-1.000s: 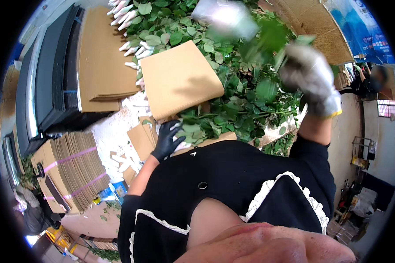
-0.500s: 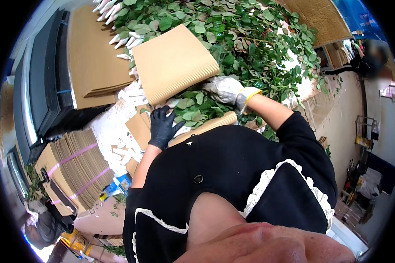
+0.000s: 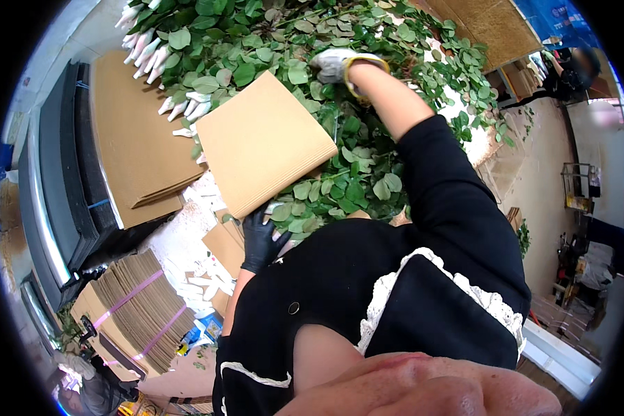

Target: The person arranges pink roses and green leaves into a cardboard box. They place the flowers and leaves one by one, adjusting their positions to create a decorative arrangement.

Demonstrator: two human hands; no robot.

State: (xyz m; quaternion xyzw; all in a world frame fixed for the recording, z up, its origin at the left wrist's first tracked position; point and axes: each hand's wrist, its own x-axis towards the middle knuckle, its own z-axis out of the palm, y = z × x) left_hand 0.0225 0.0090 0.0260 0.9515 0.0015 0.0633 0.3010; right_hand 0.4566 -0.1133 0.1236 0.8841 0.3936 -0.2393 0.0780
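Note:
My left hand [image 3: 259, 241], in a black glove, rests at the near edge of a folded corrugated cardboard sheet [image 3: 267, 142]. Its thumb stretches away from the other fingers, and no grasp shows. Stretched out far ahead, my right hand [image 3: 334, 66] wears a whitish-grey glove with a yellow cuff. It lies among leafy green stems [image 3: 360, 135]; its fingertips are hidden, so their closing cannot be made out. White-wrapped flower heads [image 3: 145, 55] point left from the pile. More leaves stick out below the cardboard sheet, close to my body.
Flat cardboard sheets [image 3: 135, 125] lean beside dark panels [image 3: 62, 166] at the left. A strapped cardboard stack [image 3: 135, 305] stands nearer. White scraps [image 3: 208, 281] litter the table by my left arm. People appear at the far right [image 3: 574, 73] and lower left [image 3: 97, 388].
My right hand has left the leaves near my body and reached farther out over the pile. My left hand stays at the cardboard sheet's near edge. The whole view has shifted slightly.

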